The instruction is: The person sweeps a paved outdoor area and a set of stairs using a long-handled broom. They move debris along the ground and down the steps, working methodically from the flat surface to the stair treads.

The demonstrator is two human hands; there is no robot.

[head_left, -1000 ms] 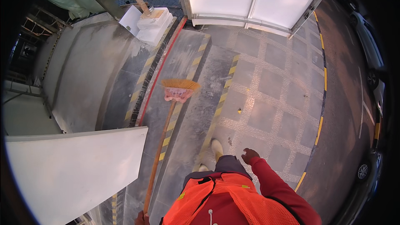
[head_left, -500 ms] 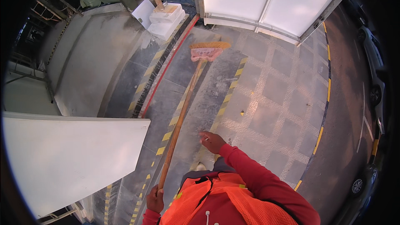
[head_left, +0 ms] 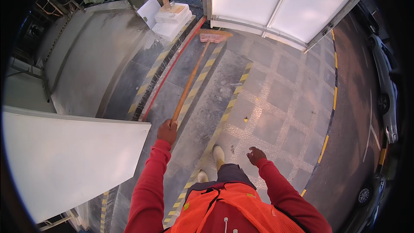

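A long wooden-handled broom (head_left: 188, 87) with a pinkish head and yellowish bristles reaches away from me along the steps. Its head (head_left: 212, 38) is at the far end, close to the foot of the white panels. My left hand (head_left: 167, 131) is wrapped round the near end of the handle, arm stretched forward. Out to the right, my right hand (head_left: 256, 155) hangs over the paving with nothing in it, its fingers apart and slightly curled.
A white panel (head_left: 73, 159) stands at the near left. Yellow-and-black tape (head_left: 233, 101) marks the step edges. White blocks (head_left: 172, 19) sit around a post. Far off are tall white panels (head_left: 276, 4). Patterned paving (head_left: 276, 103) runs to a kerb, with parked cars (head_left: 384, 90) beyond.
My left hand has moved forward and the broom head has slid farther away, toward the white panels. My right hand has swung back and right. My feet now show more.
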